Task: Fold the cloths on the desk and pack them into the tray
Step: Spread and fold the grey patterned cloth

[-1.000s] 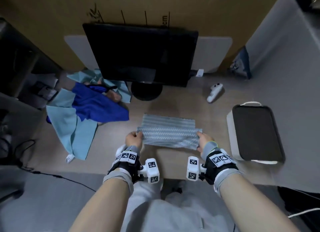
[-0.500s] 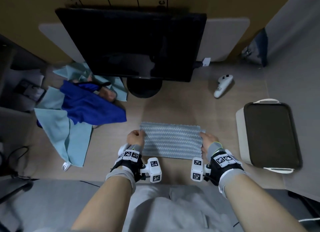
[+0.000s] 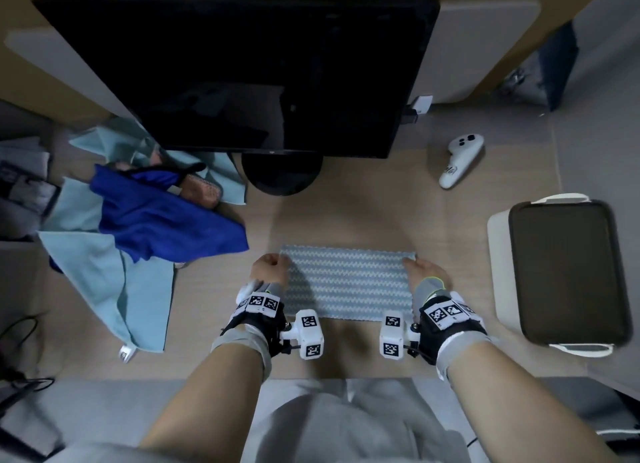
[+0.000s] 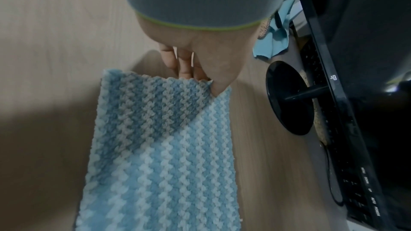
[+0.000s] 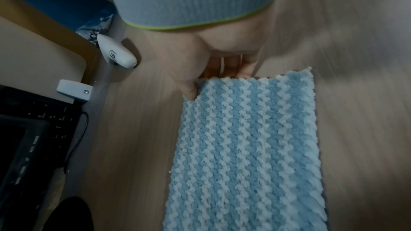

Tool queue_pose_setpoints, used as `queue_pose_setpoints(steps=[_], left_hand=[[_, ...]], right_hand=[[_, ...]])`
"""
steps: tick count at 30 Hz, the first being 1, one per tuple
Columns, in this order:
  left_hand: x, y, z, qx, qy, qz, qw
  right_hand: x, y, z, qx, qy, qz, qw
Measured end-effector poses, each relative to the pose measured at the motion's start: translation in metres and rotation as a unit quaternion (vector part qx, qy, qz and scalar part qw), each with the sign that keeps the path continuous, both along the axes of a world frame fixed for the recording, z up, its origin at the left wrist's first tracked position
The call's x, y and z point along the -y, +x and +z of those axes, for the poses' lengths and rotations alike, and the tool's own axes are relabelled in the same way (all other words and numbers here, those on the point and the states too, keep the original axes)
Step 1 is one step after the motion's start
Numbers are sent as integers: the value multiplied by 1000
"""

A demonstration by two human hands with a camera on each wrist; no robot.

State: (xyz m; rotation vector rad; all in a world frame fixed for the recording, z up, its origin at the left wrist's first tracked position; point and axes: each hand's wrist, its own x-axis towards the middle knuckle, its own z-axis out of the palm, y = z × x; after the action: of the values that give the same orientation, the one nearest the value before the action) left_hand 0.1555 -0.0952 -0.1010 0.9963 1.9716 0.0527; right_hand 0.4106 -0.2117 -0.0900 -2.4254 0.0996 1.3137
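Note:
A blue-and-white striped fluffy cloth [image 3: 348, 281] lies folded in half on the desk in front of me. My left hand [image 3: 272, 267] pinches its far left corner [image 4: 200, 83], thumb on top. My right hand [image 3: 417, 267] pinches the far right corner [image 5: 200, 85] the same way. The folded edge lines up with the layer beneath. The dark tray [image 3: 564, 272] sits at the right, with nothing in it. A royal blue cloth [image 3: 166, 220] and a light teal cloth [image 3: 114, 279] lie heaped at the left.
A black monitor [image 3: 242, 68] on a round stand [image 3: 282, 173] stands just behind the striped cloth. A white controller [image 3: 459, 159] lies at the back right. Cables trail off the desk's left front edge [image 3: 20, 386].
Both hands carried the near edge of the striped cloth away from me and laid it down on the far edge, so the cloth now lies flat, folded in half. The head view moved closer.

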Motion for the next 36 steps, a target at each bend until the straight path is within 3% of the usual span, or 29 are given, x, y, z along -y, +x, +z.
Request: queue_pose_setpoints(steps=[9, 13, 17, 20, 25, 30, 36], left_hand=[[-6, -1, -8, 67, 28, 76, 994], [-10, 1, 6, 109, 59, 118, 985], [-9, -1, 23, 129, 78, 98, 984], [9, 3, 35, 230, -8, 123, 965], [69, 18, 21, 334, -141, 75, 929], [100, 14, -11, 335, -146, 122, 923], [95, -21, -13, 259, -67, 231, 936]], right_hand=[[6, -1, -8, -1, 68, -103, 992], [-2, -4, 3, 21, 126, -146, 981], [-14, -5, 34, 12, 133, -101, 986], [-16, -17, 35, -83, 161, -90, 979], [11, -61, 17, -228, 154, -37, 961], [41, -84, -11, -297, 138, -37, 944], [64, -52, -8, -210, 71, -102, 970]])
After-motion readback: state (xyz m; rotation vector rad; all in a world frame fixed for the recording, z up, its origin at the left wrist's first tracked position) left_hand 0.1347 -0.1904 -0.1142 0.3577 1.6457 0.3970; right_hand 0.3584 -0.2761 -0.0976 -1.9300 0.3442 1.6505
